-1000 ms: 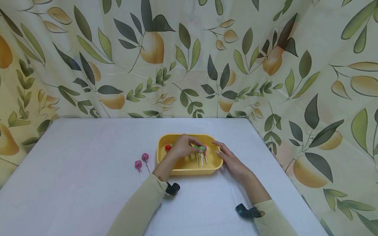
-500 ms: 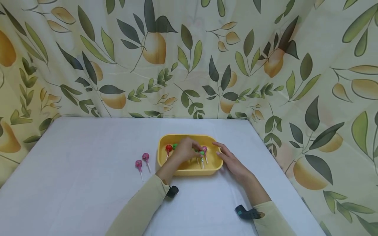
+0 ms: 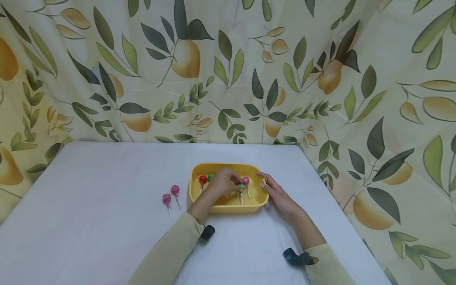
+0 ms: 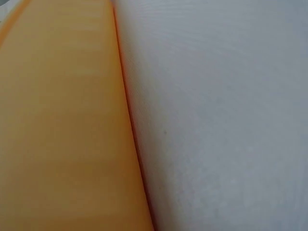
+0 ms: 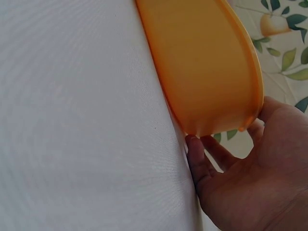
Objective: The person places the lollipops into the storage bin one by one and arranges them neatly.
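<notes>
My left hand (image 3: 222,183) reaches into the yellow tray (image 3: 228,209) in the head view. Its thumb and fingers pinch a green-wrapped lollipop (image 3: 242,187) by the head, the white stick pointing toward me. A pink lollipop (image 3: 246,181) lies just right of it in the tray. Left of the hand are a red lollipop (image 3: 202,179) and a partly covered green lollipop (image 3: 210,177). My right hand (image 3: 281,196) holds the tray's right end, as the right wrist view also shows. In the left wrist view only the tray's outer wall (image 4: 67,120) and white cloth appear.
Two pink lollipops, one nearer (image 3: 166,199) and one farther (image 3: 175,190), lie on the white-covered table (image 3: 99,221) left of the tray. A fruit-and-leaf patterned curtain (image 3: 228,99) hangs behind the table and along its sides.
My left hand has lowered the green lollipop toward the tray floor beside the pink one, shifting it slightly left. The red and green lollipops came into clearer view. My right hand stays on the tray.
</notes>
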The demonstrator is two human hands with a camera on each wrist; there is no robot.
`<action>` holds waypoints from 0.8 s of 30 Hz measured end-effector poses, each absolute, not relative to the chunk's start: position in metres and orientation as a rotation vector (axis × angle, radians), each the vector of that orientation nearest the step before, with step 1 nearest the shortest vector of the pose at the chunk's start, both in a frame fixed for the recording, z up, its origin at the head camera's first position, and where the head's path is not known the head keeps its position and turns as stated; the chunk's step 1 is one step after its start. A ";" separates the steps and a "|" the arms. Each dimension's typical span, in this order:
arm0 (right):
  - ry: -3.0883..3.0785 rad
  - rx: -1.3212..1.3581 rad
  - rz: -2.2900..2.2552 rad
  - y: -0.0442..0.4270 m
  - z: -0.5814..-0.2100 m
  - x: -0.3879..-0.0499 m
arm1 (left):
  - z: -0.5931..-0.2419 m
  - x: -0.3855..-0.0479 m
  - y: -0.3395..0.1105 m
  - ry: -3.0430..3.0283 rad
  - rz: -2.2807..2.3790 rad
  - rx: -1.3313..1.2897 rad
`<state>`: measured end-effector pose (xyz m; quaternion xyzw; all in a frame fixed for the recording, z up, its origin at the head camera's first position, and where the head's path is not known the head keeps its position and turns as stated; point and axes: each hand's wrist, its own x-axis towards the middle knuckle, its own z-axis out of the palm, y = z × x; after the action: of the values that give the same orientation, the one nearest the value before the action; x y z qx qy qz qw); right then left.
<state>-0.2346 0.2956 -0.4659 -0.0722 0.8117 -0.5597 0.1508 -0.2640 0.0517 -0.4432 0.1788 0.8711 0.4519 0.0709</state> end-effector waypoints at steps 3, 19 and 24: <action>2.335 -0.215 -1.604 0.297 -0.465 -0.234 | -0.443 -0.264 0.053 2.608 1.361 0.529; 2.308 -0.224 -1.637 0.299 -0.468 -0.236 | -0.446 -0.264 0.056 2.646 1.311 0.561; 2.323 -0.214 -1.614 0.297 -0.469 -0.236 | -0.446 -0.263 0.055 2.644 1.287 0.541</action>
<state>-0.2359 0.2968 -0.4686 -0.0747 0.8095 -0.5623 0.1517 -0.2627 0.0552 -0.4457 0.1803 0.8818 0.4291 0.0759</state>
